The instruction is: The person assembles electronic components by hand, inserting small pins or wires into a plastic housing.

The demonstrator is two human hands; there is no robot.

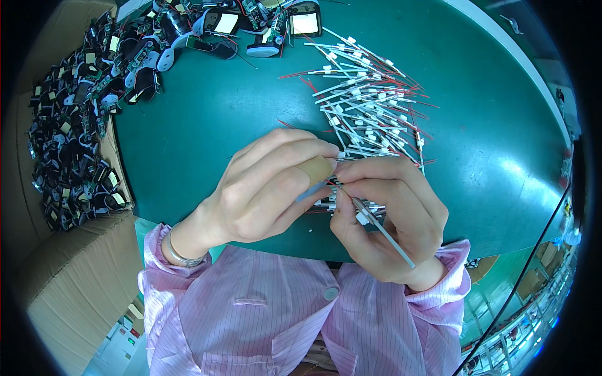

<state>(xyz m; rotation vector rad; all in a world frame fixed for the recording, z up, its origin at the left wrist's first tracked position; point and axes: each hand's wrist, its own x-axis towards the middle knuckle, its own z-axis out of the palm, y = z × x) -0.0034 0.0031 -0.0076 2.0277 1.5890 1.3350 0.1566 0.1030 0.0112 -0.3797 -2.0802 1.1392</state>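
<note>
My two hands meet over the near middle of the table. My left hand is closed, with a tan wrap around one finger. A pale blue edge shows under its fingers; the rest of what it grips is hidden. My right hand pinches a wired lead, a thin grey-white stick with a white tag, slanting down across the palm. Fine red wire shows between the fingertips of both hands. Beyond them lies a loose pile of similar sticks with white tags and red wires.
A cardboard box at the left bears a heap of black-and-grey device housings with green circuit boards. More housings lie along the far edge of the green table. A black cable runs down the right side.
</note>
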